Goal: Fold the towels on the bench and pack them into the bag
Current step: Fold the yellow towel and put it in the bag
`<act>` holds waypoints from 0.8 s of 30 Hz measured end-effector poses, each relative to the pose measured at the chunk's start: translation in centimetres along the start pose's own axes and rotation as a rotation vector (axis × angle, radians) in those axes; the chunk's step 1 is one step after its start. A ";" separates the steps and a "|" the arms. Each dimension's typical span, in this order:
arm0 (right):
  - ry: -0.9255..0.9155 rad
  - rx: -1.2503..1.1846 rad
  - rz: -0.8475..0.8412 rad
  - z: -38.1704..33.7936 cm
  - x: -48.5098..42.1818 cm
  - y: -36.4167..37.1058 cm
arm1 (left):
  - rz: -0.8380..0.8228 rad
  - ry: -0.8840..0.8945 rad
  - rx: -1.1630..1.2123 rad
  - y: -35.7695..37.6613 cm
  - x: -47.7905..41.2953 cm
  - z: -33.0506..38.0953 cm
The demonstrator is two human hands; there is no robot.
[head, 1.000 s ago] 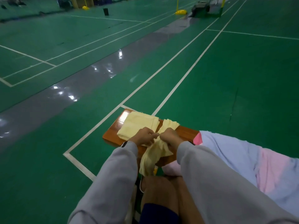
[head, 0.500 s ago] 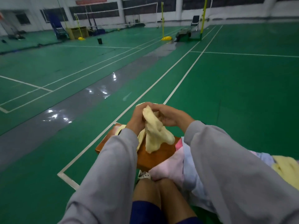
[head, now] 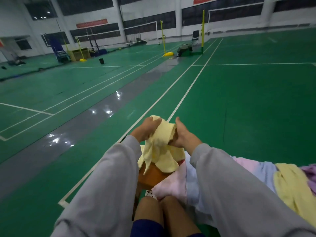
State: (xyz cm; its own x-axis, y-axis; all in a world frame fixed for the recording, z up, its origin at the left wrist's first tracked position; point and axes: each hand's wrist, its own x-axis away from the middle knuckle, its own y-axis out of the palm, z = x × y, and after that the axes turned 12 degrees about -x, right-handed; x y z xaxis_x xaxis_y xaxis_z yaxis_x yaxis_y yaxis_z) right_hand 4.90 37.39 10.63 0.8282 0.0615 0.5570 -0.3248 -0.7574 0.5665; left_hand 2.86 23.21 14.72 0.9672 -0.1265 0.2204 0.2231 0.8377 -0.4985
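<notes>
Left hand (head: pixel 146 130): fingers curled round upper edge of pale yellow towel (head: pixel 162 147).
Right hand (head: pixel 183 136): gripping same towel's right side, thumb up.
Towel position: bunched between both hands, hanging above wooden bench (head: pixel 151 174).
Right of bench end: pink-and-blue towel (head: pixel 174 183); farther right, second yellow towel (head: pixel 290 187).

Two hands: left hand (head: pixel 145 131), right hand (head: pixel 183 136). One bench (head: pixel 152 175). Two yellow towels plain: held towel (head: pixel 162 144), right towel (head: pixel 290 187). One pink-blue towel (head: pixel 172 183). One purple towel (head: pixel 309 173).

grey long sleeves (head: pixel 109 177), navy shorts (head: pixel 147 228)
</notes>
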 end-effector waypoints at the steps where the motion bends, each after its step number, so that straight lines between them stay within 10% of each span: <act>1: -0.076 -0.025 0.006 -1.1 0.1 0.5 | 0.002 -0.019 -0.017 -0.4 -0.1 -0.3; 9: -0.053 0.163 -0.107 -4.1 2.3 1.1 | 0.063 -0.022 0.641 -1.3 -1.1 -0.4; 24: -0.313 -0.288 0.008 -9.6 0.9 -3.0 | 0.534 -0.272 0.296 -3.7 -3.9 -3.5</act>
State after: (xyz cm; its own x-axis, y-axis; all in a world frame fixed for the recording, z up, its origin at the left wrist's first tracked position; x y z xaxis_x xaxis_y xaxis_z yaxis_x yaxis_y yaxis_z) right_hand 2.24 45.97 15.20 0.9093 -0.1781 0.3760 -0.4096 -0.5419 0.7339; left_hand -1.30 18.75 12.77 0.8616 0.4525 0.2298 -0.3585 0.8631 -0.3556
